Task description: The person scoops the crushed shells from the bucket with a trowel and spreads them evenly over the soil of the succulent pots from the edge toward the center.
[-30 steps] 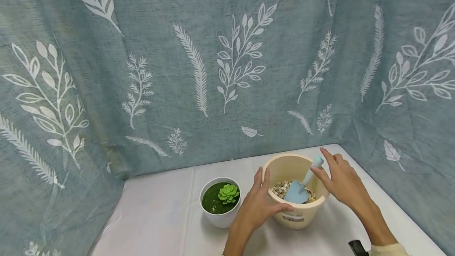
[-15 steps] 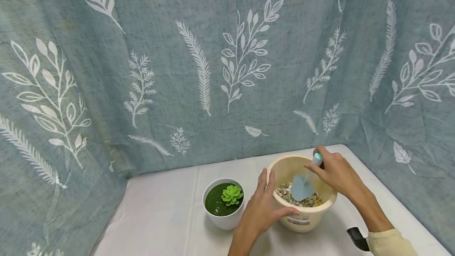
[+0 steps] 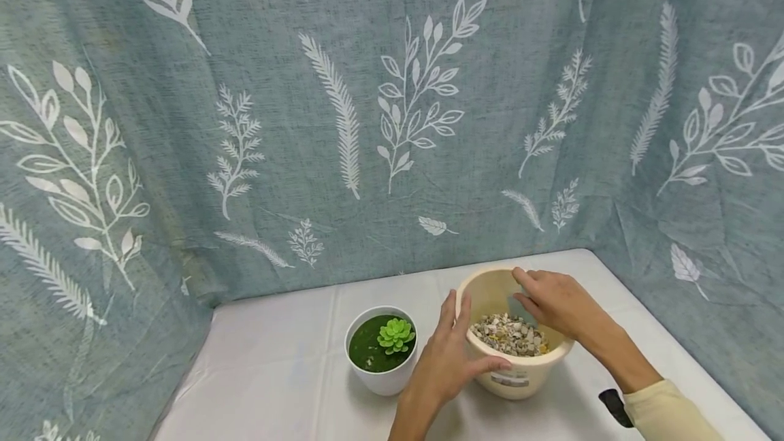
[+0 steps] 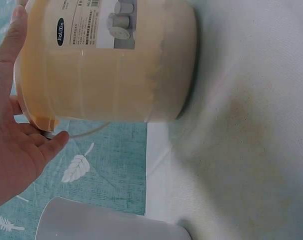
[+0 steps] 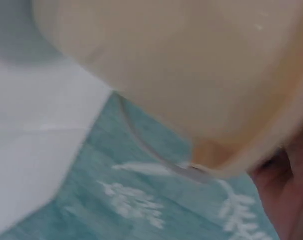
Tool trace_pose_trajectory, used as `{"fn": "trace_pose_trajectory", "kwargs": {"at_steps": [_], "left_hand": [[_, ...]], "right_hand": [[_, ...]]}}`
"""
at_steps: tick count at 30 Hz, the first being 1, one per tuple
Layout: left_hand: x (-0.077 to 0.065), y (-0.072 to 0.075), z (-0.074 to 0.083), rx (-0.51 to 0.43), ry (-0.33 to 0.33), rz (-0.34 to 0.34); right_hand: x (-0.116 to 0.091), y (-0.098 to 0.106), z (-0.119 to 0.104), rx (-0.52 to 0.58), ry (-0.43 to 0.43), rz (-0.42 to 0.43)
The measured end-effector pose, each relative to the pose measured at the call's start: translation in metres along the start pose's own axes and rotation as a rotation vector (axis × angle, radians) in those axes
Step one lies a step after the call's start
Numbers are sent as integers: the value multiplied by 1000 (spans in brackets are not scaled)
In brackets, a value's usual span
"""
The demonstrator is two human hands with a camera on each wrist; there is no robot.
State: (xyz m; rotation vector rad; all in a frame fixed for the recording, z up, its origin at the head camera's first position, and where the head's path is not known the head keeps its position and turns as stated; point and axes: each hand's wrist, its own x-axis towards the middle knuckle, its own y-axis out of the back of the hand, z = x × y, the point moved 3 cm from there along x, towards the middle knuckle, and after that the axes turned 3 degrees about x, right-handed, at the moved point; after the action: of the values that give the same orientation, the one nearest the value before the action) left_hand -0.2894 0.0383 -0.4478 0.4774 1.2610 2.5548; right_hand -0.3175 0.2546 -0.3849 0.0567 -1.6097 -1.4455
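Note:
A cream bucket [image 3: 529,376] with gravel [image 3: 511,333] inside stands on the table, tilted slightly. My left hand [image 3: 437,369] grips its rim, thumb along the front and fingers at the left side; the left wrist view shows this hand [image 4: 14,155] against the labelled bucket [image 4: 106,85]. My right hand [image 3: 554,299] reaches over the far right rim and holds a light blue trowel [image 3: 518,306]. Most of the trowel is hidden behind the fingers and the bucket wall. In the blurred right wrist view, part of the right hand [image 5: 286,190] shows past the rim.
Left of the bucket stands a white pot [image 3: 380,382] with a green succulent [image 3: 395,336] on dark green filling. A white cloth [image 3: 263,373] covers the table. Behind and beside it hangs a teal leaf-patterned curtain [image 3: 361,237]. A thin wire handle [image 5: 151,150] hangs from the bucket.
My right hand has closed round the trowel's handle. It has swung the trowel up and left toward the bucket's back wall, baring more gravel. The left hand keeps its hold on the rim.

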Motion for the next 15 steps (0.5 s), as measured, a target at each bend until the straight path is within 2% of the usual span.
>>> {"fn": "trace_pose_trajectory", "kwargs": {"at_steps": [4, 6, 11, 15], "left_hand": [[-1, -1, 1, 9, -16, 5], [-2, -1, 1, 17, -17, 11], [-2, 1, -1, 16, -15, 28], [-2, 0, 0, -6, -21, 16]], "right_hand": [[-9, -9, 6, 81, -167, -93], [-9, -11, 8, 98, -250, -103], [0, -16, 8, 167, -385, -103], [6, -21, 9, 249, -501, -131]]}}
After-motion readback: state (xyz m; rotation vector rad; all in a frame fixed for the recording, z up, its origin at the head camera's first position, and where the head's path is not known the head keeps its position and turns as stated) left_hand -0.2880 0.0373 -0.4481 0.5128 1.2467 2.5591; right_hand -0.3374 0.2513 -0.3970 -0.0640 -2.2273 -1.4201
